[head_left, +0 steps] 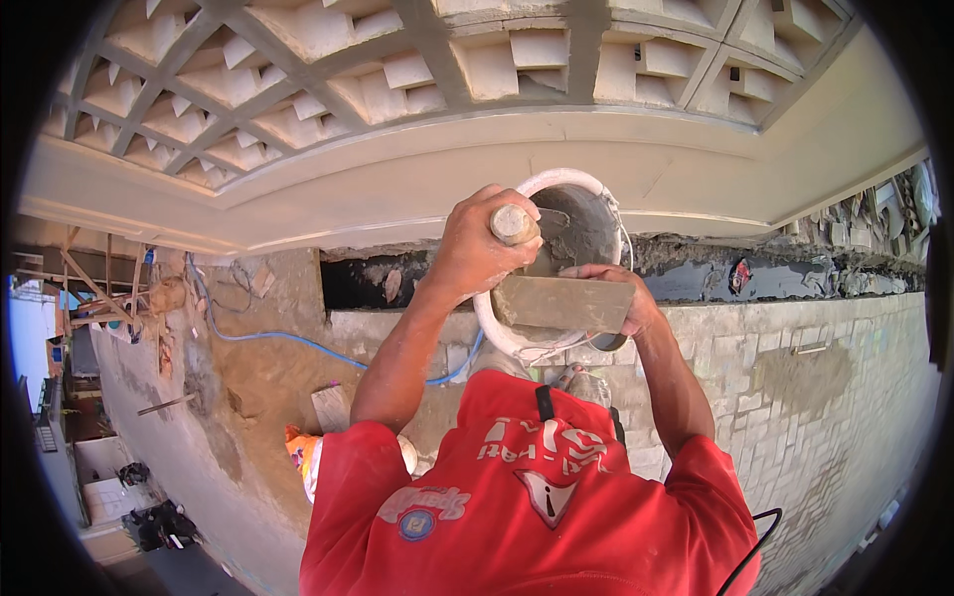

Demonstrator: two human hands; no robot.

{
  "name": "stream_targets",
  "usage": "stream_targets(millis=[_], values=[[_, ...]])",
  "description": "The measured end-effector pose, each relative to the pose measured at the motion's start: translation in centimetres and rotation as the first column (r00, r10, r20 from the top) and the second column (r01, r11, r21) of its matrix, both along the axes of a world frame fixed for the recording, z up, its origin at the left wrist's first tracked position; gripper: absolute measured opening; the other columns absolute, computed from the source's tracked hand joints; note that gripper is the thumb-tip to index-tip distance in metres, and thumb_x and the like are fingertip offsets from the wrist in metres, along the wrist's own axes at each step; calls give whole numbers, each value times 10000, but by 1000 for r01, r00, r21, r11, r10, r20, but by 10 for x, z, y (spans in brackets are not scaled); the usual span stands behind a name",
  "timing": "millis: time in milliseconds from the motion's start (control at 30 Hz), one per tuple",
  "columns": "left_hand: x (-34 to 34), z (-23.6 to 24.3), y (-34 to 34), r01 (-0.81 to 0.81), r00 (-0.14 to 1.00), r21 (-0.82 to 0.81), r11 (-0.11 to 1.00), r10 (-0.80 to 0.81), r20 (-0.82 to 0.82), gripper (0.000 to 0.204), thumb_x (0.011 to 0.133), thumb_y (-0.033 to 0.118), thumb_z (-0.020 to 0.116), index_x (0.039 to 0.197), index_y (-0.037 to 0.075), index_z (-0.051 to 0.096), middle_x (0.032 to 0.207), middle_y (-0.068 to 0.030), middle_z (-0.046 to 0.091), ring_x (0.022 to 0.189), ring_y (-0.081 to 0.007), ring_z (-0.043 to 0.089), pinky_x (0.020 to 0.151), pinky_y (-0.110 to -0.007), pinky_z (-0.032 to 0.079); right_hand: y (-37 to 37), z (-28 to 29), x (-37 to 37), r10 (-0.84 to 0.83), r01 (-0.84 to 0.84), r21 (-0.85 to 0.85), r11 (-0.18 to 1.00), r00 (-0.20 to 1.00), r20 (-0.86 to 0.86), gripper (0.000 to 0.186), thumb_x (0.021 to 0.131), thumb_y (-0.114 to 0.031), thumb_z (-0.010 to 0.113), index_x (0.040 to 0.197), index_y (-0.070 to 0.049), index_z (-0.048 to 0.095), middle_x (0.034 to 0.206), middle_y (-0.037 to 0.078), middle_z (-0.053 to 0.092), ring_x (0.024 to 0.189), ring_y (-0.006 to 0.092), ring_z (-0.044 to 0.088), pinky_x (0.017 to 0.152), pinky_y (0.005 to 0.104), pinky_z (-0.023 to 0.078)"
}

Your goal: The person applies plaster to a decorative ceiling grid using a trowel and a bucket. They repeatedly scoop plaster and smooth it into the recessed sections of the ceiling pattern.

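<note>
A white bucket (562, 183) with grey wet mortar (578, 221) inside is in front of me. My left hand (482, 243) is closed round a thick, pale, round-ended handle (513, 224) over the bucket's left rim. The tool's lower part is hidden by the hand. My right hand (636, 298) grips the right end of a flat, rectangular, mortar-coated board (566, 304), which lies across the bucket's near opening. Several of its fingers are behind the board. Under this hand shows a small, dark, rounded edge (608, 342) that I cannot make out.
Beyond the bucket stands a cream wall (397, 179) with openwork blocks (397, 79) above. An open drain (696, 281) with dark water runs along its foot. A blue hose (288, 336) crosses the ground at left, near an orange-and-white bag (301, 457). Paving (785, 387) spreads to the right.
</note>
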State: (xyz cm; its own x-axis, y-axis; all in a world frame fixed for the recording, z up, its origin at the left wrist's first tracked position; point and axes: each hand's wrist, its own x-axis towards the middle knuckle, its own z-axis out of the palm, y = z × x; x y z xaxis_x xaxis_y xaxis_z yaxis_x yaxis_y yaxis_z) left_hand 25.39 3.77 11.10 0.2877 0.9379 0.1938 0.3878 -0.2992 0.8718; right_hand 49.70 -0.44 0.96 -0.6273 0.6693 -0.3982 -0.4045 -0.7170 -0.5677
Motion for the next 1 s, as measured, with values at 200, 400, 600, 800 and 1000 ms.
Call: stream_targets(millis=[200,400,600,800,1000], values=[[-55,12,22,-117,941,-332,936,211,263,271,657,8,766,904,29,654,873,-47,622,791,-139,601,733,-298,497,-33,-5,-18,-353,335,-125,934,807,-474,476,882,-235,577,1267,42,530,1168,191,632,1025,285,659,877,426,554],[-121,-5,43,-201,926,-284,937,277,259,269,667,-15,762,908,12,645,886,-60,631,801,-129,614,708,-286,506,1,8,-42,-592,657,195,728,746,-305,784,744,-228,731,1412,15,399,1258,148,581,1059,240,627,867,357,532],[-187,-42,49,-297,930,-195,935,329,162,283,653,20,776,909,13,656,908,-90,650,818,-172,630,776,-318,506,96,153,-100,-518,605,617,503,783,-345,690,760,-120,756,1336,-41,384,1186,93,560,1044,195,606,863,327,522],[-219,-40,28,-456,873,-205,866,480,89,293,653,26,774,917,19,648,848,-74,656,769,-150,621,732,-299,504,182,217,-142,-964,-200,971,-129,253,-76,640,746,-102,732,1328,-67,467,1047,122,569,803,230,629,676,331,529],[-238,-48,15,-510,830,-208,835,541,135,261,673,-36,702,921,-3,626,826,-62,642,742,-142,625,704,-281,512,220,228,-164,-996,-416,905,-90,61,-70,598,750,-95,684,1323,-121,514,884,110,498,685,280,588,577,401,503]])
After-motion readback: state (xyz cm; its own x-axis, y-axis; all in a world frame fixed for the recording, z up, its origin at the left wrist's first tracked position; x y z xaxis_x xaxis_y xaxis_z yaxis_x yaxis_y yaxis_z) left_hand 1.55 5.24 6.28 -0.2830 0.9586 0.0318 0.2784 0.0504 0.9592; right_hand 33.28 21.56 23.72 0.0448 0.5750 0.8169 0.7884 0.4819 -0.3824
